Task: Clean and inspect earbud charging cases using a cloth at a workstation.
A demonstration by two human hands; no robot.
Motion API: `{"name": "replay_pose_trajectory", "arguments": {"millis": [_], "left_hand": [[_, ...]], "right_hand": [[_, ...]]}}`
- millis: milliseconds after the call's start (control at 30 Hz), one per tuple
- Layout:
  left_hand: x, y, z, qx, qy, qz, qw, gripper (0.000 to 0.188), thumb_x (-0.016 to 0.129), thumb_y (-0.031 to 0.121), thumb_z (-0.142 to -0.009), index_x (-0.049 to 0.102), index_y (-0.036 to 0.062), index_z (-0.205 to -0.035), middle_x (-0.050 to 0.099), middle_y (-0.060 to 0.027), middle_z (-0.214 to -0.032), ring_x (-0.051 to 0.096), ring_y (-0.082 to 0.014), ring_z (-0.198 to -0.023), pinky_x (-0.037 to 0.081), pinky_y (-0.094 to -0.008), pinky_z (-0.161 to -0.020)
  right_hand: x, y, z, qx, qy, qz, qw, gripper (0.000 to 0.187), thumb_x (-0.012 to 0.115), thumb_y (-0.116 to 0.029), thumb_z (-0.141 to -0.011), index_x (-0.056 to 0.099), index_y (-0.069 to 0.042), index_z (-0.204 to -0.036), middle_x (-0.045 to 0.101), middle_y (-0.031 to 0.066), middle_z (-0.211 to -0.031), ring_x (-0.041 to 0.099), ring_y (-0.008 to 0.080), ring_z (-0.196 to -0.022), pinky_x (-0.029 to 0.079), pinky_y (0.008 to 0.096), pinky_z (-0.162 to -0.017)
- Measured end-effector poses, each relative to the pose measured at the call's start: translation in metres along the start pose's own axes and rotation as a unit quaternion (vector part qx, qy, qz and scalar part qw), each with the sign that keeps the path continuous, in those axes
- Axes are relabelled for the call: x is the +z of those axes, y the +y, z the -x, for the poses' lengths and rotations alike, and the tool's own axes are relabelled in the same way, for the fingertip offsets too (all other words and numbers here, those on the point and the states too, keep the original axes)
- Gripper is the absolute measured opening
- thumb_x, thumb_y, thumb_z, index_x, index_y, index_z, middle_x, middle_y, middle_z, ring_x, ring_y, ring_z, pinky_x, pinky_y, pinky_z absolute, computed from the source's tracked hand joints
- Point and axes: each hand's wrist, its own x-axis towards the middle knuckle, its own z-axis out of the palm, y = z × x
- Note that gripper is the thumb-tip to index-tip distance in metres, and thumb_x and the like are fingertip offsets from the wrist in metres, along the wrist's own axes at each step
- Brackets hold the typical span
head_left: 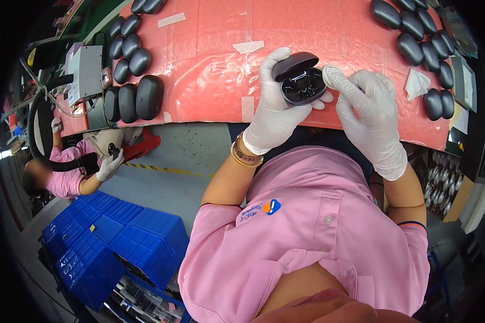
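Note:
Over the near edge of the red-covered table, my gloved left hand [275, 110] holds a dark earbud charging case [303, 86]. Its lid [295, 64] is raised, and the glossy black inside faces up. Thumb and fingers wrap around the case from the left and below. At the case's right edge is my gloved right hand [367, 105], its forefinger tip close to or touching the rim. The fingers of that hand are bent inward; whether something small or white is pinched there is hard to make out against the glove.
Closed dark cases stand in groups at the table's left [149, 98] and right [410, 49]. A white folded cloth [416, 84] lies near the right group. Blue crates [145, 237] are stacked at lower left. Another person's gloved hand [110, 164] holds a small dark object at left.

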Motion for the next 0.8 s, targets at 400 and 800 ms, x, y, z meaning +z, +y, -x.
{"name": "replay_pose_trajectory", "arguments": {"millis": [400,800], "left_hand": [[0.004,-0.005,0.0,0.048,0.003,-0.152,0.987,0.078,0.048,-0.02,-0.076,0.009,0.01,-0.137,0.042,-0.0151,-0.125,0.048,-0.0207,-0.114,0.042,-0.0323,-0.095],[0.004,0.002,-0.001,-0.013,-0.008,-0.05,0.999,0.077,0.041,-0.021,-0.076,0.01,0.0149,-0.136,0.047,-0.0175,-0.123,0.061,-0.0231,-0.099,0.052,-0.0339,-0.085]], "right_hand": [[0.019,-0.028,-0.007,-0.046,-0.052,0.234,0.97,0.049,0.06,-0.011,-0.07,0.055,-0.007,-0.119,0.046,0.0031,-0.078,0.051,0.0187,-0.072,0.04,0.0359,-0.079],[-0.005,-0.006,-0.005,-0.004,0.008,0.126,0.992,0.047,0.061,0.003,-0.067,0.063,-0.013,-0.111,0.046,0.003,-0.073,0.048,0.0209,-0.068,0.037,0.0343,-0.07]]}}
